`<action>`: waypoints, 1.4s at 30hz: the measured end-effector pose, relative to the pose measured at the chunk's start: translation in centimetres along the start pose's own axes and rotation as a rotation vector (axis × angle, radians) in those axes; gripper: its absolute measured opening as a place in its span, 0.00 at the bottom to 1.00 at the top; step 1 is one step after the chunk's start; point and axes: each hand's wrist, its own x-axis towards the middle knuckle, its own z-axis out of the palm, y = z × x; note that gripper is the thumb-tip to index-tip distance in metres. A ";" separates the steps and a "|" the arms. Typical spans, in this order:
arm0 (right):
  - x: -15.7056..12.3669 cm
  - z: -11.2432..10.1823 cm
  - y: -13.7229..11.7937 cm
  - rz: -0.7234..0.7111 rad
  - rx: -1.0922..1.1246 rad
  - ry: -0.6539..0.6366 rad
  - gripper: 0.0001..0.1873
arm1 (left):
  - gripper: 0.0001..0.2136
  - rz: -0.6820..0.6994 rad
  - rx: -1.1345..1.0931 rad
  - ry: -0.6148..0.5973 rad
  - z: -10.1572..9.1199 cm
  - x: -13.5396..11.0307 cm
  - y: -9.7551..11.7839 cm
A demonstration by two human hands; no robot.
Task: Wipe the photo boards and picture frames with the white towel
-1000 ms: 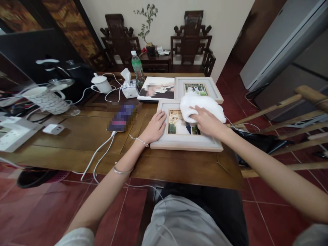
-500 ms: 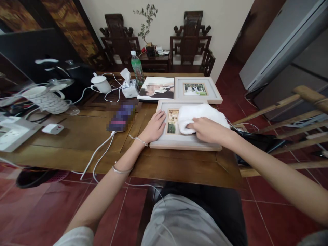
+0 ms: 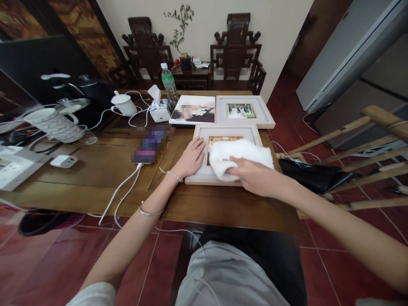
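Right hand (image 3: 255, 175) gripping white cloth (image 3: 240, 154), left hand (image 3: 191, 157) flat on frame (image 3: 205, 173), green bottle label (image 3: 168, 79) unreadable

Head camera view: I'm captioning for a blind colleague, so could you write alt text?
A person's right hand holds a white cloth over a framed photo, while the left hand rests on its left side. It lies on a wooden table, with a second framed photo behind it and a phone to the left.

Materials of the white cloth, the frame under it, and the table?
White cloth: probably terry or plush fabric, matte, from its fuzzy surface.
Frame: pale wood or imitation, low sheen, judging by its tan edge; grain unclear.
Table: likely brown varnished wood, judging by panel seams and soft sheen.
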 end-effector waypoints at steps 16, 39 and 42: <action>7.3 1.6 4.1 0.155 -0.247 0.113 0.30 | 0.23 -0.002 -0.035 0.008 -0.2 -0.1 -0.2; 7.1 1.6 0.9 0.083 -0.165 0.065 0.30 | 0.23 -0.009 -0.076 0.012 -0.1 0.0 -0.4; 9.7 1.8 2.0 0.091 -0.242 0.145 0.27 | 0.24 -0.021 -0.158 0.070 -0.4 -0.1 0.0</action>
